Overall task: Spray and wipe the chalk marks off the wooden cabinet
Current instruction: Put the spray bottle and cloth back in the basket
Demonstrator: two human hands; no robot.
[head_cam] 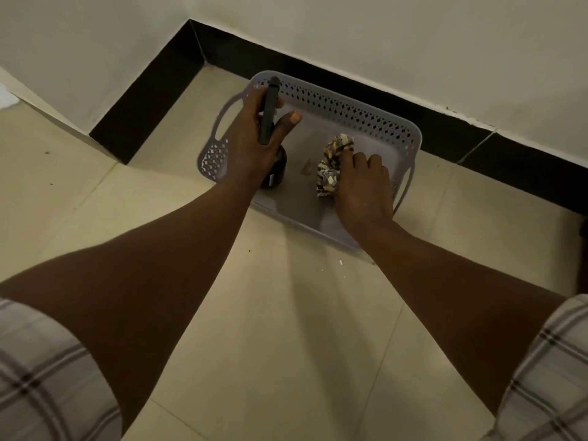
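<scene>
A grey perforated plastic basket (366,119) lies on the tiled floor against the wall. My left hand (251,144) is wrapped around the dark spray bottle (269,113) at the basket's left end, with the bottle's body showing below my palm. My right hand (362,186) rests on a crumpled patterned cloth (334,160) inside the basket, fingers closed over its right side. The wooden cabinet is not in view.
A white wall with a black skirting board (477,154) runs behind the basket and turns a corner at the left. Beige floor tiles (286,329) spread toward me, with small crumbs near the basket. My checked sleeves fill the bottom corners.
</scene>
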